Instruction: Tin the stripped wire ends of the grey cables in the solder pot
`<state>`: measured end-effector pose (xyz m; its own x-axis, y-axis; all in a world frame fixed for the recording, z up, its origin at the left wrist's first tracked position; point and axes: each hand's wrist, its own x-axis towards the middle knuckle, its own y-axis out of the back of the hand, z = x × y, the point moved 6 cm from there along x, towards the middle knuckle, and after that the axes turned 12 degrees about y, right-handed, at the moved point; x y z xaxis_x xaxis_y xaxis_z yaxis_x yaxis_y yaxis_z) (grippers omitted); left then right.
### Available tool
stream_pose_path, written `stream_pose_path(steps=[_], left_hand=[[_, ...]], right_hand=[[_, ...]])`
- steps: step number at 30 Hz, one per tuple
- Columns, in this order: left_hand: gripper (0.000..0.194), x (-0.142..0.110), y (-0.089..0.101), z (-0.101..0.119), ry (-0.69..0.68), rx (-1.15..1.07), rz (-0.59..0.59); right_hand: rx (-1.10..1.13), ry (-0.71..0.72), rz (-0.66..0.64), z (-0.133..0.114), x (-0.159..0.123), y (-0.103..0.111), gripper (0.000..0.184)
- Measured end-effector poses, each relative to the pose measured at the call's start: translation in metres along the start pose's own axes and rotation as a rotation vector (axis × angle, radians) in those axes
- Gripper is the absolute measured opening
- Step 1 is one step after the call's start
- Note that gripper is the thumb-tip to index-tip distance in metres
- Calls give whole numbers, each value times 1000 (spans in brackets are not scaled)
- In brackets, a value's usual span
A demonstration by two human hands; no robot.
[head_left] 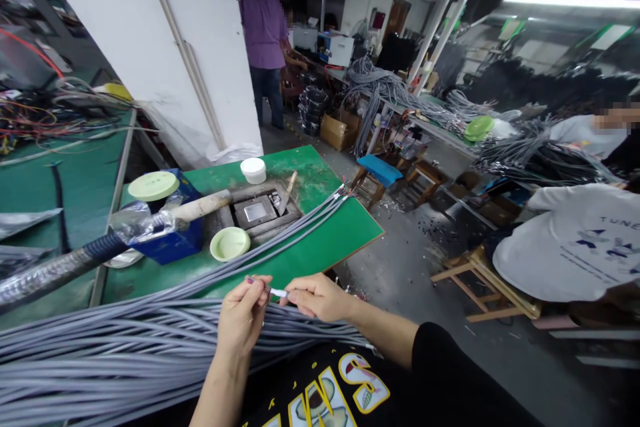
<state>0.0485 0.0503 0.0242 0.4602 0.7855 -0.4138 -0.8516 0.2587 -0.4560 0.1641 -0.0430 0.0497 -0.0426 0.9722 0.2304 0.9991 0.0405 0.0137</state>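
My left hand (243, 313) pinches the thin wires at the end of a cable, and a dark reddish tip shows above its fingers. My right hand (320, 297) is closed round the same cable just behind its white section (279, 293), which spans the gap between both hands. Below and to the left lies a large bundle of grey cables (125, 347). Farther forward, several grey cables (300, 221) run across the green table, their stripped, coloured wire ends near its far right edge.
On the green table (280, 263) sit a square metal pot (257, 212) with a scraper (289, 192), a pale green bowl (230, 243), a white tub (253, 170) and a blue box (173, 237) with a duct. Seated people (575, 240) are at right; one person (263, 33) stands behind.
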Motion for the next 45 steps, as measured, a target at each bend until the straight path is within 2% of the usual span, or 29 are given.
stream_pose_path(steps=[5, 9, 13, 15, 18, 20, 22, 26, 33, 35, 37, 39, 40, 42, 44, 45], left_hand=[[37, -5, 13, -4, 51, -89, 86], [37, -8, 11, -3, 42, -172, 83], [35, -7, 9, -5, 22, -184, 67], [32, -7, 14, -2, -100, -91, 110], [25, -18, 20, 15, -462, 220, 227], [26, -26, 19, 23, -645, 403, 248], [28, -30, 17, 27, -720, 488, 229], [31, -33, 17, 32, -766, 516, 241], [29, -37, 17, 32, -720, 374, 222], [28, -32, 31, 43, -680, 241, 298], [28, -29, 53, 57, -668, 17, 403], [26, -26, 66, 65, -666, -146, 419], [23, -24, 66, 65, -639, -142, 386], [21, -17, 51, 50, -453, -34, 220], [29, -12, 23, 17, -171, 28, -5], [33, -12, 8, 2, -88, 23, -106]], right_hand=[[-139, 43, -29, -4, 0, -3, 33], [-259, 110, -23, -11, 3, -5, 31], [-302, 118, -33, -13, 3, -6, 31], [-315, 115, -28, -13, 3, -6, 31], [-321, 118, -18, -12, 1, -7, 30], [-327, 126, -17, -13, 1, -7, 29], [-341, 125, -24, -14, 1, -8, 29], [-356, 134, -29, -16, 3, -8, 31], [-309, 143, -25, -23, 4, -10, 29], [-271, 106, -17, -22, 1, -8, 29], [-182, 30, 16, -17, -3, -1, 29], [-77, -36, 89, -11, -8, 8, 30], [-40, -56, 133, -7, -10, 12, 31], [-8, -63, 197, -3, -11, 18, 32], [-11, -70, 215, -1, -10, 19, 32], [-17, -74, 209, 0, -8, 18, 32]])
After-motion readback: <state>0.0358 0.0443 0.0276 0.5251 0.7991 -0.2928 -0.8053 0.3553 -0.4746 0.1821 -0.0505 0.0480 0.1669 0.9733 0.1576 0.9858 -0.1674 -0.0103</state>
